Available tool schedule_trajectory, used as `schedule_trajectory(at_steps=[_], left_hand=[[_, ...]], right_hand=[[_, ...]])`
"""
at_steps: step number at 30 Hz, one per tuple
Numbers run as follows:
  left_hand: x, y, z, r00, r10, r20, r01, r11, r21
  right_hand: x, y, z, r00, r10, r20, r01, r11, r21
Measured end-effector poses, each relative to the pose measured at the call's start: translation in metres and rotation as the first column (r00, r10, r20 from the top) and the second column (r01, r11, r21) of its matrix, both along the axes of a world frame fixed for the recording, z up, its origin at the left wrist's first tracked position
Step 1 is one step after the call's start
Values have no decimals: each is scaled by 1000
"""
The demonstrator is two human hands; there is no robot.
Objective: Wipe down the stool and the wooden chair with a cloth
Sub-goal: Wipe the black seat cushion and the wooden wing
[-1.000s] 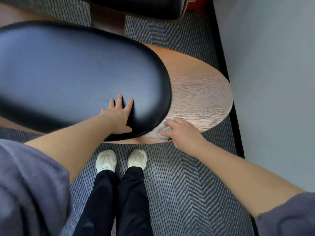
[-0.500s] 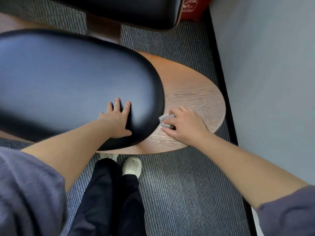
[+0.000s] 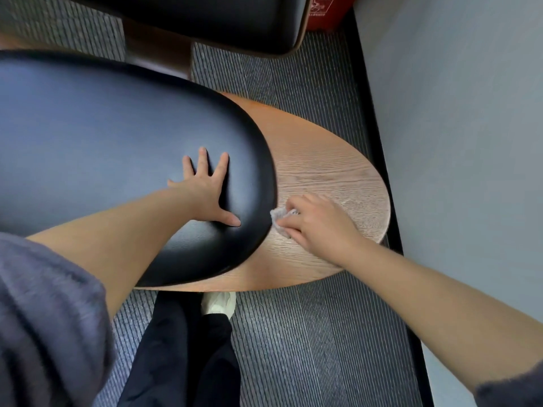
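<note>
Seen from the head camera, the right hand (image 3: 320, 224) has its fingers curled over a small pale cloth (image 3: 280, 217), grasping it and pressing it onto the wood-grain shell (image 3: 329, 171), just beside the edge of the black cushion (image 3: 117, 160). The left hand (image 3: 205, 192) lies flat on that cushion, fingers spread and released, steadying it. This looks like the wooden chair's turn (though I cannot tell for sure whether it is the chair or the stool). To do it well, run the cloth along the grain in overlapping passes, work it into the seam where cushion meets wood, then sweep out to the rounded right rim. The grey wall (image 3: 470, 142) and its dark skirting (image 3: 370, 113) stand near that rim, so there is little elbow room. At the far side are a second black seat (image 3: 220, 22) and a red box (image 3: 326, 10), above the striped carpet (image 3: 308, 348), and a pale shoe (image 3: 219, 302) shows under the near rim.
</note>
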State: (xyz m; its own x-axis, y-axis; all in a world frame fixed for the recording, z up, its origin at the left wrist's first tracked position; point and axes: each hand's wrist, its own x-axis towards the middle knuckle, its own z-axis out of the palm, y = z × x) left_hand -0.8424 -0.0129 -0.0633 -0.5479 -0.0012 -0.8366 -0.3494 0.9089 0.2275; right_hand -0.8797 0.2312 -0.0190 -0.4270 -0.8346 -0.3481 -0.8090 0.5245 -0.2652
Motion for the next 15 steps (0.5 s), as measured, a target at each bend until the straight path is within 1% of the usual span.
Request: schedule_trajectory(at_steps=[1,3,4,5,8,9,11,13,14,15], left_hand=[[-1,-1,-1,1000,-5,6,5,1000,1],[-2,-2,-2,1000,-21,11,21,1000,4],[-2,-3,-3,1000,-28,9,28,1000,5],[-2,-4,-4,999,-33,3,33,999,7],[-7,-10,-6,999,-34,-12,35,999,21],[-11,-12,-6,999,-32,-13,32,999,26],[-21,-19,-8,1000,-20,-14,21,999,31],[-33,-25,-8,1000,12,-2,-12,999,42],[-38,-27,-8,1000,25,3,-25,999,45],[-43,-30,-9,999,32,7,-32,999,44]], right_hand=[[-17,-1,-1,998,-62,-19,62,998,21],[-51,-7,-4,969,-222,-108,228,973,39],[-59,-9,-6,954,-266,-135,274,961,40],[-58,-11,-8,958,-255,-129,262,964,43],[-33,-6,-9,999,-45,7,45,999,22],[-36,-5,-8,999,-49,21,49,998,27],[-58,-10,-12,983,-180,-41,182,982,48],[-69,-19,-19,956,-277,-95,281,959,26],[-67,-21,-23,957,-278,-85,280,960,22],[-61,-22,-25,970,-236,-62,238,971,17]])
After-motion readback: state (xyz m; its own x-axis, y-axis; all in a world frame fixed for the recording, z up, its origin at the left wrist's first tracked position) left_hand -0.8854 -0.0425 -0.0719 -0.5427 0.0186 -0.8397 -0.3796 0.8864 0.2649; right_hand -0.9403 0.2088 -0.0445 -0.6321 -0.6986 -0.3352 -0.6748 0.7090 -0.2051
